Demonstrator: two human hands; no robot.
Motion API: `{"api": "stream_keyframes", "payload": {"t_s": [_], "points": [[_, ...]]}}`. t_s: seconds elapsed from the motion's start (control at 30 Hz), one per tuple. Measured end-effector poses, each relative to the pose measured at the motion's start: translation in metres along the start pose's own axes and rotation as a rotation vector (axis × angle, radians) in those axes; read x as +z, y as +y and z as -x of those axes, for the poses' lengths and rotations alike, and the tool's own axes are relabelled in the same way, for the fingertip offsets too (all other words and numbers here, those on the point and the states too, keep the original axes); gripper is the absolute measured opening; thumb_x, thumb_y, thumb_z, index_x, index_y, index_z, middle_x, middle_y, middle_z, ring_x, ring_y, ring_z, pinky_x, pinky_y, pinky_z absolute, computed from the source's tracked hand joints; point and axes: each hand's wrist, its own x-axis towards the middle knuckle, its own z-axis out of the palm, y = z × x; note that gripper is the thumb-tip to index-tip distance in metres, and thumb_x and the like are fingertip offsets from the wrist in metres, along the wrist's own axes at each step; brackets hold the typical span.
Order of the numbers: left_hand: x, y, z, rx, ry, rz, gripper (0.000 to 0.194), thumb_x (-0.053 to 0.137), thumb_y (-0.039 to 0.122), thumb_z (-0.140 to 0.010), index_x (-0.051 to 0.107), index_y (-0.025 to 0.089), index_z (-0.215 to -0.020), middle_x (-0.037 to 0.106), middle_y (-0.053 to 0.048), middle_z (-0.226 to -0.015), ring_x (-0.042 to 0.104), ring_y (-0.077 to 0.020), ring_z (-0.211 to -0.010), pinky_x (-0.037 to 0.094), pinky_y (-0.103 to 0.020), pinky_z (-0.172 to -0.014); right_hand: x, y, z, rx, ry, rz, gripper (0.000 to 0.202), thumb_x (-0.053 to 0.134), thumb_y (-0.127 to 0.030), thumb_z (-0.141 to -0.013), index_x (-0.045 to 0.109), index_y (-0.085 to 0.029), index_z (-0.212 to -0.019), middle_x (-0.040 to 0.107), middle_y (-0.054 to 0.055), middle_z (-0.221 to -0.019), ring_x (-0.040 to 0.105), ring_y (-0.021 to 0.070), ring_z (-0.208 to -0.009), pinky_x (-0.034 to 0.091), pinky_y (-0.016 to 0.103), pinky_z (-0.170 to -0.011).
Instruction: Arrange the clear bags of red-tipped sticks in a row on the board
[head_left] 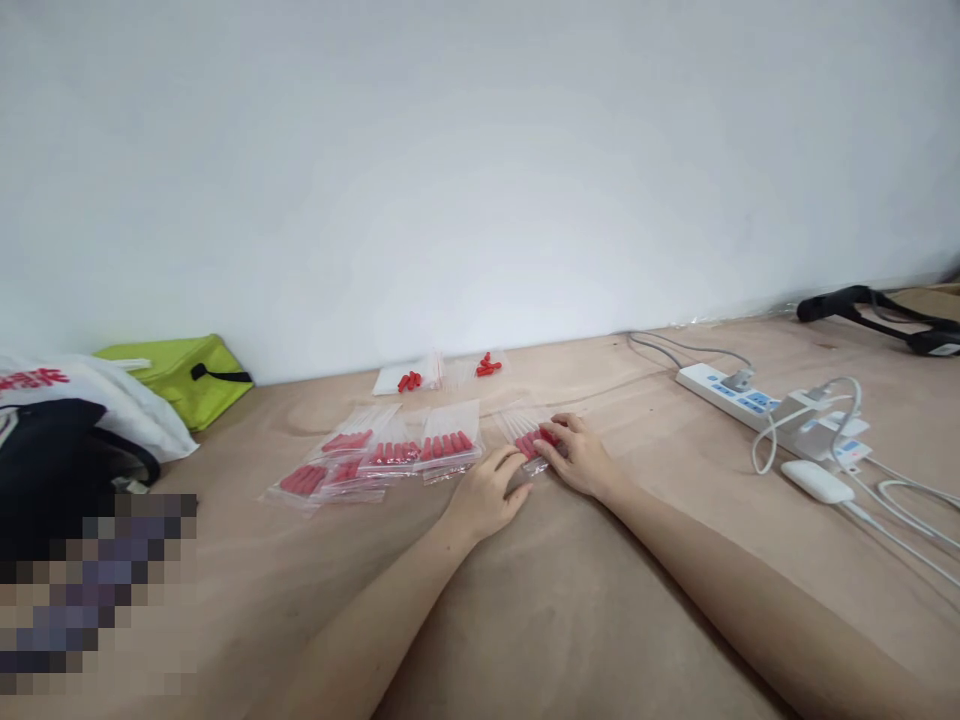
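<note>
Down on the wooden table (570,600), both of my hands were at one small clear bag (534,438) full of red caps. My right hand (581,457) lay flat on top of that bag, with the fingers bent a little and pressing down on it. My left hand (487,492) rested on the table just beside it, palm down, with its fingertips touching the near edge of the bag. I could not tell if the left fingers were pinching the plastic or only touching it. The bag lay flat on the wood, near the middle of the table.

To the left of it sat a bunch of other filled bags (375,455). They lay side by side and some were on top of each other. Each one had red caps in a row inside.

Farther back, close to the white wall (480,170), a few loose red caps (409,381) lay on a little pile of empty bags (427,374). More loose caps (488,366) lay just to the right of those.

At the far left was a green pouch (187,375), and near it a white cloth bag (97,400). On the right side lay a white power strip (739,395) with plugs and white cables (885,490) in it. A black tool (877,310) lay at the far right, by the wall.
</note>
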Motion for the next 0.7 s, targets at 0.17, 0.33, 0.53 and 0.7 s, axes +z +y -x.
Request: {"api": "stream_keyframes", "payload": {"t_s": [0.17, 0.33, 0.53, 0.7], "points": [[0.016, -0.004, -0.013, -0.058, -0.005, 0.057, 0.018, 0.051, 0.016, -0.074, 0.053, 0.018, -0.092, 0.059, -0.006, -0.098, 0.057, -0.0179, -0.089, 0.050, -0.033, -0.076, -0.003, 0.026, 0.005, 0.073, 0.037, -0.303, 0.027, 0.042, -0.011, -0.074, 0.061, -0.018, -0.093, 0.055, 0.008, -0.098, 0.057, 0.0152, -0.086, 0.049, 0.026, -0.067], [0.016, -0.013, -0.005, -0.095, 0.031, 0.071, 0.025, 0.050, 0.015, -0.076, 0.055, 0.015, -0.100, 0.060, -0.010, -0.104, 0.057, -0.0187, -0.095, 0.050, -0.035, -0.081, -0.013, 0.025, 0.013, -0.047, -0.101, -0.391, 0.045, 0.043, -0.003, -0.064, 0.058, -0.022, -0.101, 0.049, 0.008, -0.113, 0.052, 0.0176, -0.100, 0.047, 0.031, -0.077], [0.013, -0.014, -0.004, -0.119, -0.007, 0.063, 0.030, 0.056, 0.024, -0.074, 0.057, 0.013, -0.102, 0.060, -0.011, -0.105, 0.056, -0.0199, -0.099, 0.048, -0.037, -0.086, -0.016, 0.013, 0.010, -0.270, -0.001, -0.057, 0.023, 0.043, -0.014, -0.080, 0.063, -0.020, -0.089, 0.057, 0.008, -0.091, 0.052, 0.0147, -0.085, 0.044, 0.027, -0.071], [0.014, -0.017, -0.005, -0.072, 0.035, 0.027, 0.028, 0.055, 0.022, -0.075, 0.057, 0.014, -0.101, 0.061, -0.009, -0.104, 0.057, -0.0191, -0.098, 0.049, -0.036, -0.085, -0.019, 0.010, 0.006, -0.283, 0.046, 0.163, 0.020, 0.045, -0.019, -0.082, 0.065, -0.022, -0.079, 0.060, 0.004, -0.071, 0.049, 0.0147, -0.073, 0.033, 0.030, -0.069]]}}
